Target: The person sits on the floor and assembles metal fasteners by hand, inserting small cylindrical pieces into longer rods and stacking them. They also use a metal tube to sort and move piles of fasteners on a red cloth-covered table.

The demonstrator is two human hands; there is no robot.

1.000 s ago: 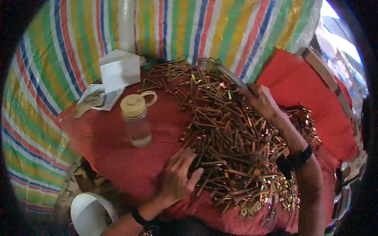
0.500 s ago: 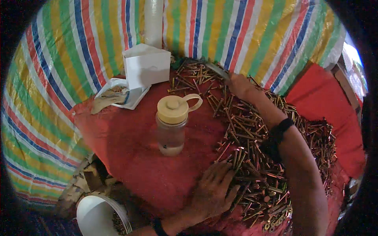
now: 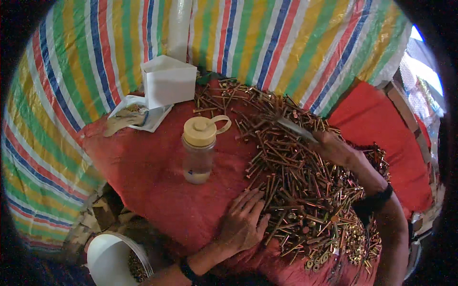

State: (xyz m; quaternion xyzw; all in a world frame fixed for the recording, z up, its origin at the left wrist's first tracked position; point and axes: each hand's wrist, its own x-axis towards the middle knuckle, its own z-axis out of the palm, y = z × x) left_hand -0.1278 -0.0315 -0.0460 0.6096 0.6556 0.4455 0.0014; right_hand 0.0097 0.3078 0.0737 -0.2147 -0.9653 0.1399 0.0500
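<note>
A broad heap of long metal bolts [image 3: 305, 183] spreads over the red cloth [image 3: 143, 167]. My right hand [image 3: 336, 150] is closed around one end of a flat grey metal strip [image 3: 296, 129], whose far end lies among the bolts. Its exact kind is not clear. At the heap's near left edge, my left hand [image 3: 242, 226] rests palm down on the cloth, fingers stretched out and their tips close to the bolts. Several washers or nuts [image 3: 317, 262] lie at the near end of the pile. Dark bands circle both wrists.
A clear bottle [image 3: 197, 159] with a cream looped lid stands left of the heap. Behind it are a white box [image 3: 171, 85] and a white tray [image 3: 162, 119]. A white bucket [image 3: 107, 262] with small parts sits lower left. A striped tarp [image 3: 248, 43] walls the back.
My right hand has drawn the metal strip from the back of the heap toward me and rightward. My left hand stays flat by the heap. The whole view has shifted slightly.
</note>
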